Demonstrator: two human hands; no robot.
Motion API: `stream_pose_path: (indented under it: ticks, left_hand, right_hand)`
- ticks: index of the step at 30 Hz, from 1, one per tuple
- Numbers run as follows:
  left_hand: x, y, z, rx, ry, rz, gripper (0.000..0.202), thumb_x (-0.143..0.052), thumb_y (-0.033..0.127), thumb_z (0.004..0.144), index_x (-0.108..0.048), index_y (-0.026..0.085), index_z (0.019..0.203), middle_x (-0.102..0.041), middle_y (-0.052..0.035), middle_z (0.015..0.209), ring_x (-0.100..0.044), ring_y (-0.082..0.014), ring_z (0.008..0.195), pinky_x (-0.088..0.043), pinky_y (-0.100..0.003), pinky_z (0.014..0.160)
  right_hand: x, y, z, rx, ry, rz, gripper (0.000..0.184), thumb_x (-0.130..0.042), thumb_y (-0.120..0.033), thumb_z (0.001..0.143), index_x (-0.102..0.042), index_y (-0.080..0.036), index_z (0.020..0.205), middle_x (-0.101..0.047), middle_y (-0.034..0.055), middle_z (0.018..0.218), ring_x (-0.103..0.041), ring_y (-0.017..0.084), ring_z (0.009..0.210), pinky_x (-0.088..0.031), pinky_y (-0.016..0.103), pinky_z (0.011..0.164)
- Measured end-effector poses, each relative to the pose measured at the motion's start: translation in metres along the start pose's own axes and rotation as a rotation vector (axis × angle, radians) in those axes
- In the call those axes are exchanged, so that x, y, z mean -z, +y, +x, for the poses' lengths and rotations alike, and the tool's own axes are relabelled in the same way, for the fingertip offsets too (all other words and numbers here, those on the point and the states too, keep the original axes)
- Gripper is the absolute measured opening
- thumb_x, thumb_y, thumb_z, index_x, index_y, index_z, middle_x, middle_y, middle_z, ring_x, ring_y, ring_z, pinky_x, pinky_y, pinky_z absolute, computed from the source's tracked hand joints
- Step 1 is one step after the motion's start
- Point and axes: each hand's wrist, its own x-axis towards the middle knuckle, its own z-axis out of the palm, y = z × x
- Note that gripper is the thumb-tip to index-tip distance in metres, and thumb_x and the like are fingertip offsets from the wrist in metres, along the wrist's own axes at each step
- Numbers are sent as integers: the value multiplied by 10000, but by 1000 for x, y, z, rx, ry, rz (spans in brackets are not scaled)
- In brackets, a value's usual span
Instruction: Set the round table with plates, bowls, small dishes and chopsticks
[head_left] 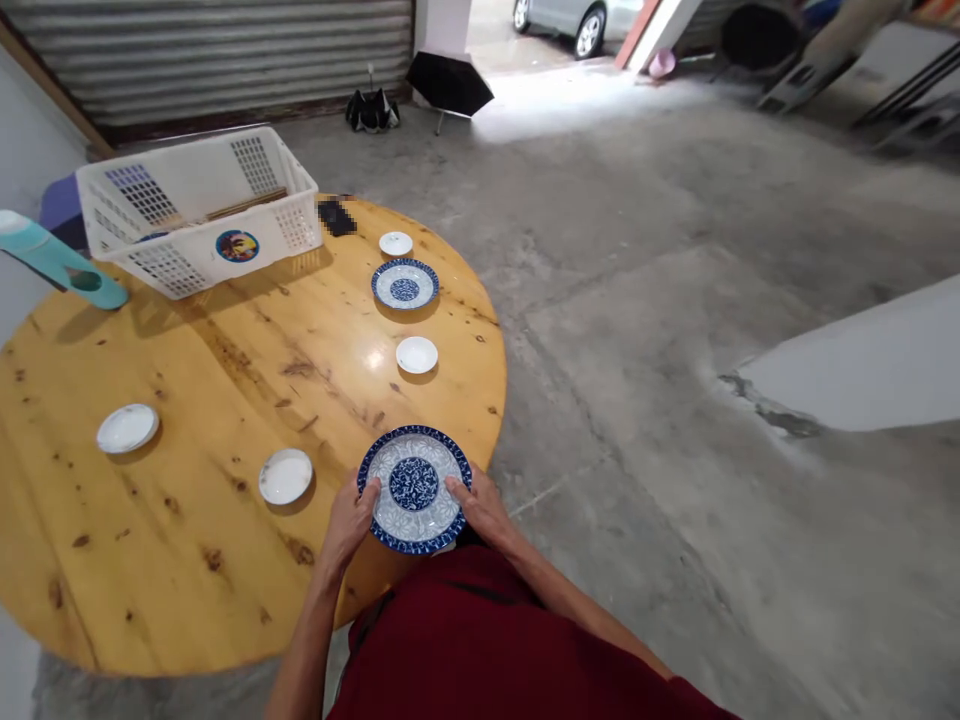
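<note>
"Dark red clothing (pixel 465 640) lies nearest the camera, and just past it comes a blue-rimmed plate (pixel 414 483)."

"Where exactly is that plate, and what are the hands doing?"

"It's in front of the body, over the near edge of the round wooden bench (pixel 180 600). The left hand (pixel 352 515) and the right hand (pixel 480 505) grip it from opposite sides, thumbs on its upper face. The other fingers are hidden, presumably curled beneath."

"Why both hands?"

"My guess is that it's broad and smooth, so a grip on each side steadies it. Whether its underside touches the bench, I can't tell."

"And the dishes spread about?"

"A second blue-rimmed plate (pixel 405 285) sits between two white dishes, one behind it (pixel 396 244) and one nearer (pixel 417 355). Another white dish (pixel 286 476) lies left of the hands, and what may be a small stack (pixel 127 428) stands farther left. They're well spaced, perhaps so each can be reached separately."

"What about containers?"

"A white plastic basket (pixel 199 170) with slotted walls stands at the far side. Inside I make out a long brown item (pixel 247 204) and something blue, but its front wall hides too much to name either. Left of it is a turquoise object (pixel 67 262), maybe a jug; its contents, if any, don't show."
</note>
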Motion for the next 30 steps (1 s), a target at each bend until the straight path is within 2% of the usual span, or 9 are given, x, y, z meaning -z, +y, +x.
stream_pose_path:
  ticks: [4, 8, 11, 18, 21, 23, 25, 30]
  left_hand:
    - [-19, 20, -2, -20, -36, 52, 474, -494, 528, 882, -695, 140, 1066, -763, -137, 1063, -700, -313, 1012, -530, -441, 943]
    - [-59, 47, 6, -23, -64, 79, 482, -498, 538, 875, -681, 138, 1071, -755, -149, 1083, -698, -320, 1032, -531, -443, 951]
    - [-108, 72, 15, -37, -100, 69, 461, -511, 529, 877, -683, 141, 1057, -753, -142, 1086, -699, -314, 1034, -536, -433, 955]
    - [-251, 126, 28, -33, -194, -19, 403, -534, 507, 895, -681, 155, 1024, -746, -89, 993, -676, -257, 924, -554, -375, 878]
    - [-298, 142, 30, -18, -174, 2, 357, -525, 490, 907, -664, 166, 964, -730, -77, 952, -659, -239, 887, -551, -351, 844]
    - [-318, 151, 31, -6, -153, 26, 327, -525, 470, 915, -661, 176, 961, -730, -72, 957, -661, -238, 895, -552, -344, 840]
    - [-330, 160, 34, 5, -130, 48, 306, -524, 455, 923, -665, 190, 983, -736, -65, 974, -671, -241, 915, -553, -349, 857]
    - [-341, 178, 56, 47, -77, 104, 283, -533, 470, 930, -657, 226, 999, -743, -49, 959, -688, -252, 937, -537, -344, 877]
  right_hand:
    - [21, 6, -3, -15, 43, -12, 320, -537, -485, 836, -635, -216, 978, -763, 110, 947, -707, 302, 944, -530, 400, 860]
    - [64, 20, 5, -10, 90, 29, 322, -529, -473, 832, -640, -211, 983, -772, 123, 977, -710, 310, 947, -535, 410, 854]
    - [114, 37, 12, -33, 112, 49, 351, -512, -497, 833, -643, -211, 987, -773, 131, 957, -711, 323, 915, -538, 427, 838]
    - [256, 86, 25, -48, 213, 12, 418, -512, -570, 841, -664, -209, 987, -781, 149, 1000, -709, 330, 949, -546, 440, 870]
    - [306, 101, 37, -52, 188, -12, 459, -527, -583, 826, -677, -189, 1005, -781, 160, 1016, -713, 336, 956, -546, 448, 880]
    - [329, 106, 47, -57, 163, -24, 462, -543, -597, 812, -681, -189, 979, -780, 156, 985, -715, 338, 932, -546, 448, 864]
    - [344, 110, 58, -49, 141, -18, 464, -552, -607, 807, -684, -190, 965, -780, 148, 967, -716, 335, 917, -546, 443, 848]
    - [356, 113, 93, -36, 126, 3, 442, -584, -607, 794, -691, -191, 903, -782, 134, 893, -718, 318, 840, -554, 426, 781]
